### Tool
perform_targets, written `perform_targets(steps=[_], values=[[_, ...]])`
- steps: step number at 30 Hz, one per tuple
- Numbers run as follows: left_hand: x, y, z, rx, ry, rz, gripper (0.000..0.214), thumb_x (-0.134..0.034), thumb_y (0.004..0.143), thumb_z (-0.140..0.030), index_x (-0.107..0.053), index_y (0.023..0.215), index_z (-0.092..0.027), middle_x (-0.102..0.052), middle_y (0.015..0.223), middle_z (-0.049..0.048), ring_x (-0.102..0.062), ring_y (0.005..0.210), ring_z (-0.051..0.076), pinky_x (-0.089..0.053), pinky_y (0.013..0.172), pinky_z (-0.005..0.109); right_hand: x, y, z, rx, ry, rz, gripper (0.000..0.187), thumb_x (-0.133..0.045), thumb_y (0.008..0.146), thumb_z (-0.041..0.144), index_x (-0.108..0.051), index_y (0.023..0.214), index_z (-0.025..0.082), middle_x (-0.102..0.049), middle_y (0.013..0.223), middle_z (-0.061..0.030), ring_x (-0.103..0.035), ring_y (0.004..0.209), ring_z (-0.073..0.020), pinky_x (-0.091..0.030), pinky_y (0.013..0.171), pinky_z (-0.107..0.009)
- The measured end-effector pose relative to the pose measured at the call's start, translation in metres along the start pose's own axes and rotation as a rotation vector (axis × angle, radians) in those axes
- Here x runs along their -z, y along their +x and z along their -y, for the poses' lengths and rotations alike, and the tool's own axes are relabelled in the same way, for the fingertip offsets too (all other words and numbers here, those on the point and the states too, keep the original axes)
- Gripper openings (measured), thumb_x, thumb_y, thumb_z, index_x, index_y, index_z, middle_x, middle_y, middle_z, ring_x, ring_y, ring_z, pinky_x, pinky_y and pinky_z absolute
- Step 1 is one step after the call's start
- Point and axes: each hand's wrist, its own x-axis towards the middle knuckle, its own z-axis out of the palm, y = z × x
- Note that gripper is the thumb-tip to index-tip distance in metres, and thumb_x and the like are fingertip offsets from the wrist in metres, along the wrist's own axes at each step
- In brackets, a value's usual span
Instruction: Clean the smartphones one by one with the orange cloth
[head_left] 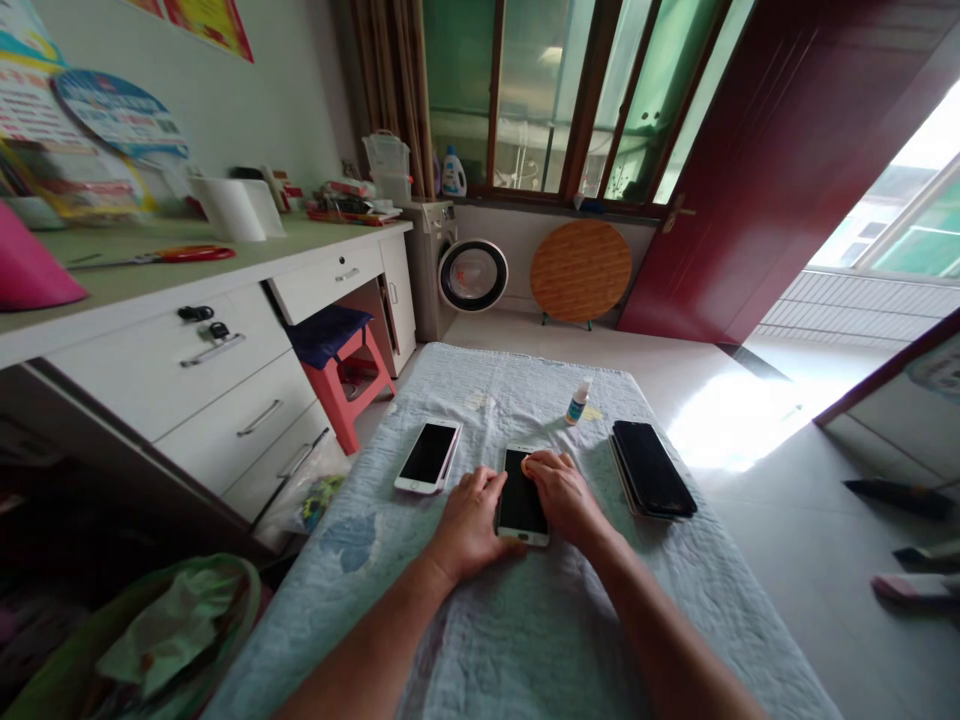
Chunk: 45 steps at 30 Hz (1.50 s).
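Observation:
A white-framed phone (520,500) lies screen-up in the middle of a table covered with a pale blue cloth (525,620). My left hand (469,525) rests on the cloth with its fingers against the phone's left edge. My right hand (564,492) is on the phone's upper right, fingers pressed on a small orange pad (529,464) at the top of the screen. A second white phone (428,456) lies to the left. A stack of dark phones (651,468) lies to the right. A small spray bottle (578,401) stands behind.
White desk with drawers (187,370) runs along the left, a red stool (346,375) tucked beside it. A washing machine (450,268) and a round wooden board (580,270) stand at the far wall. A green bag (150,630) sits at lower left. A dark red door (757,170) stands open on the right.

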Motion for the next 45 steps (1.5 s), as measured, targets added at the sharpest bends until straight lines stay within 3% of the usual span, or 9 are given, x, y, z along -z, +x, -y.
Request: perform_targets(steps=[6, 10, 19, 27, 30, 33, 36, 41, 45], values=[[-0.004, 0.002, 0.007, -0.020, -0.030, -0.029, 0.088, -0.085, 0.054, -0.055, -0.054, 0.129, -0.021, -0.055, 0.119, 0.0115, -0.057, 0.108, 0.033, -0.046, 0.097, 0.044, 0.010, -0.014, 0.030, 0.098, 0.150, 0.151, 0.028, -0.049, 0.087, 0.003, -0.070, 0.082, 0.020, -0.068, 0.096, -0.0012, -0.054, 0.090, -0.0149, -0.039, 0.084, -0.027], [-0.004, 0.002, 0.007, -0.028, -0.019, -0.041, 0.088, -0.085, 0.054, -0.054, -0.055, 0.129, -0.018, -0.056, 0.118, 0.0128, -0.057, 0.109, 0.033, -0.046, 0.098, 0.043, 0.020, -0.022, 0.035, 0.147, 0.173, 0.251, 0.027, -0.052, 0.081, 0.000, -0.069, 0.077, 0.020, -0.067, 0.094, -0.0003, -0.054, 0.090, -0.0143, -0.038, 0.084, -0.027], [0.000, 0.001, 0.005, -0.007, -0.009, -0.003, 0.090, -0.085, 0.055, -0.052, -0.052, 0.134, -0.022, -0.054, 0.123, 0.0104, -0.055, 0.112, 0.032, -0.044, 0.101, 0.042, 0.032, -0.018, 0.002, -0.014, 0.075, 0.120, 0.030, -0.045, 0.088, 0.005, -0.070, 0.079, 0.018, -0.066, 0.089, -0.0043, -0.057, 0.082, -0.0154, -0.040, 0.081, -0.030], [-0.001, -0.001, 0.003, -0.023, 0.021, -0.018, 0.087, -0.083, 0.058, -0.052, -0.053, 0.132, -0.017, -0.054, 0.120, 0.0120, -0.056, 0.110, 0.031, -0.045, 0.099, 0.040, 0.057, -0.024, 0.025, 0.058, 0.214, 0.472, 0.031, -0.051, 0.076, 0.002, -0.074, 0.076, 0.021, -0.062, 0.083, -0.0010, -0.057, 0.082, -0.0134, -0.040, 0.082, -0.026], [-0.002, -0.001, 0.004, -0.037, 0.029, -0.025, 0.086, -0.082, 0.059, -0.054, -0.053, 0.131, -0.017, -0.055, 0.119, 0.0120, -0.056, 0.110, 0.031, -0.045, 0.099, 0.040, 0.057, -0.024, 0.029, 0.064, 0.249, 0.513, 0.029, -0.053, 0.076, 0.002, -0.075, 0.077, 0.021, -0.061, 0.082, -0.0003, -0.057, 0.080, -0.0125, -0.040, 0.082, -0.025], [-0.002, 0.000, 0.005, -0.040, 0.022, -0.031, 0.085, -0.078, 0.061, -0.060, -0.054, 0.130, -0.018, -0.055, 0.118, 0.0121, -0.056, 0.109, 0.032, -0.045, 0.099, 0.041, 0.047, -0.023, 0.028, 0.081, 0.235, 0.454, 0.028, -0.052, 0.080, 0.002, -0.074, 0.078, 0.021, -0.062, 0.084, -0.0006, -0.056, 0.082, -0.0129, -0.039, 0.084, -0.026], [-0.002, 0.000, 0.005, -0.030, 0.014, -0.018, 0.086, -0.077, 0.061, -0.062, -0.053, 0.132, -0.020, -0.055, 0.121, 0.0119, -0.056, 0.110, 0.032, -0.044, 0.099, 0.042, 0.031, -0.020, 0.024, 0.028, 0.172, 0.295, 0.029, -0.049, 0.084, 0.003, -0.072, 0.079, 0.020, -0.063, 0.090, -0.0023, -0.055, 0.086, -0.0145, -0.039, 0.081, -0.026], [0.000, -0.001, 0.003, -0.023, 0.006, 0.002, 0.089, -0.081, 0.059, -0.057, -0.051, 0.135, -0.021, -0.054, 0.124, 0.0115, -0.055, 0.112, 0.032, -0.043, 0.100, 0.042, 0.010, -0.011, 0.004, -0.035, 0.059, 0.057, 0.028, -0.044, 0.094, 0.013, -0.070, 0.085, 0.020, -0.065, 0.095, -0.0040, -0.054, 0.085, -0.0165, -0.039, 0.081, -0.029], [0.001, -0.001, 0.001, -0.021, 0.012, 0.008, 0.089, -0.082, 0.058, -0.052, -0.051, 0.135, -0.022, -0.054, 0.123, 0.0107, -0.054, 0.112, 0.033, -0.043, 0.101, 0.043, 0.005, -0.004, -0.010, -0.069, 0.010, -0.040, 0.030, -0.040, 0.095, 0.014, -0.069, 0.089, 0.021, -0.067, 0.101, -0.0051, -0.057, 0.091, -0.0177, -0.038, 0.086, -0.031]])
